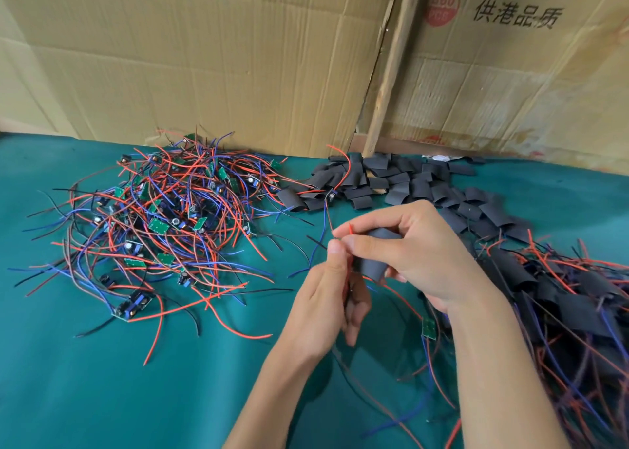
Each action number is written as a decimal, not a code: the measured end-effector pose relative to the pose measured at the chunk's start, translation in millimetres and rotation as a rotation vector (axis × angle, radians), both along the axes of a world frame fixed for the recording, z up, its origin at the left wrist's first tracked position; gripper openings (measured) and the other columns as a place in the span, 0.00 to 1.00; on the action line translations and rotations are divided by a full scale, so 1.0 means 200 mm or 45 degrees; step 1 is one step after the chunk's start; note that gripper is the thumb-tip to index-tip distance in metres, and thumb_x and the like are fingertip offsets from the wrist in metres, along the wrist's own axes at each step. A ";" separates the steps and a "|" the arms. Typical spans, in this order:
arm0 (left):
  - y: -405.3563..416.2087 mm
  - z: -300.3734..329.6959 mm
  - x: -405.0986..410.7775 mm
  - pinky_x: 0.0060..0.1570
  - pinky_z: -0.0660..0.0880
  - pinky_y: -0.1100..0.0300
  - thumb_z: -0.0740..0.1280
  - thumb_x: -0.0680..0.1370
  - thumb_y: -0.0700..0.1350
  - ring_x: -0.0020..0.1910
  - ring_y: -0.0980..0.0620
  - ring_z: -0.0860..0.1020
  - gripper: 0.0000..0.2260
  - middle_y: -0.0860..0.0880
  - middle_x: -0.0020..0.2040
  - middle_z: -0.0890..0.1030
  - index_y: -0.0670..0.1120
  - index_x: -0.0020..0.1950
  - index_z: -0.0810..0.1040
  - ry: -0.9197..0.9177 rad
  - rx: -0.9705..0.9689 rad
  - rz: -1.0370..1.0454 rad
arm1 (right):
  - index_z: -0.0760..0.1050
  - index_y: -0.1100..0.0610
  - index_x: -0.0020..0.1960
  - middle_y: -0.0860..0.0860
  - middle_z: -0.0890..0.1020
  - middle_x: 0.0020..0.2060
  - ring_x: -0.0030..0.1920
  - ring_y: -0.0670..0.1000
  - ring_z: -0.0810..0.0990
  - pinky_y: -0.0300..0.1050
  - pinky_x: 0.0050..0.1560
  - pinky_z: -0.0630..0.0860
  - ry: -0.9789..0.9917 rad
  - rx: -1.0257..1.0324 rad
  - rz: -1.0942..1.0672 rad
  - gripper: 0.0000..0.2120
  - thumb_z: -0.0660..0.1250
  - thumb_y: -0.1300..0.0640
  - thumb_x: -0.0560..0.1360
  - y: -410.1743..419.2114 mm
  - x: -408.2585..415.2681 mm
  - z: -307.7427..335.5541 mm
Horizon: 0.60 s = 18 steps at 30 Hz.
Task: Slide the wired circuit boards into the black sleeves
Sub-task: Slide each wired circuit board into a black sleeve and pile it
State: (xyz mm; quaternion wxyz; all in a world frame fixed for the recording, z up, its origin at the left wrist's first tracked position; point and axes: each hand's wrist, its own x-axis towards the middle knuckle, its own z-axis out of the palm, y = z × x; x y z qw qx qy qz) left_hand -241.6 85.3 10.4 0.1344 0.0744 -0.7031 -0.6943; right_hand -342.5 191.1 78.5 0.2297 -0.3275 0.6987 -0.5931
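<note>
Both hands [374, 265] pinch one black sleeve [376, 258] and its wires [328, 220] between them.

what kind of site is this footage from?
Likely a small hand-assembly workshop, not an automated line. A heap of wired circuit boards and a pile of black sleeves lie on a green cloth, flattened cardboard boxes form the backdrop.

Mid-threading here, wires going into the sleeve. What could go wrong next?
The left hand pinches thin red wires at the mouth of the black sleeve the right hand holds; a wire may bend outside instead of feeding through. Trailing wires could also snag the sleeved pile alongside.
</note>
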 end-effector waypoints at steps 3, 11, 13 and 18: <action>-0.01 0.01 0.00 0.26 0.70 0.61 0.49 0.83 0.62 0.22 0.47 0.77 0.31 0.44 0.26 0.77 0.36 0.43 0.73 0.070 0.126 -0.061 | 0.88 0.56 0.47 0.50 0.85 0.32 0.28 0.41 0.76 0.31 0.25 0.67 -0.006 -0.005 -0.047 0.03 0.76 0.62 0.74 0.02 -0.01 0.00; 0.01 0.01 -0.02 0.30 0.66 0.61 0.53 0.83 0.61 0.29 0.52 0.67 0.20 0.51 0.32 0.69 0.50 0.61 0.76 0.116 0.219 0.124 | 0.89 0.53 0.44 0.45 0.85 0.33 0.26 0.39 0.74 0.31 0.25 0.68 0.108 0.074 -0.234 0.02 0.78 0.59 0.73 0.01 -0.02 -0.03; 0.00 0.02 -0.02 0.29 0.58 0.60 0.49 0.77 0.72 0.29 0.53 0.59 0.29 0.51 0.32 0.64 0.53 0.59 0.78 0.071 0.326 0.078 | 0.89 0.53 0.44 0.44 0.87 0.35 0.27 0.39 0.76 0.30 0.25 0.69 0.124 0.057 -0.244 0.02 0.78 0.59 0.73 0.00 -0.01 -0.02; -0.01 0.01 -0.02 0.27 0.56 0.62 0.52 0.71 0.75 0.29 0.54 0.57 0.33 0.52 0.32 0.63 0.54 0.61 0.77 0.106 0.469 -0.049 | 0.89 0.50 0.43 0.46 0.88 0.41 0.31 0.38 0.77 0.30 0.27 0.69 0.121 0.073 -0.265 0.03 0.78 0.58 0.73 0.01 -0.02 -0.02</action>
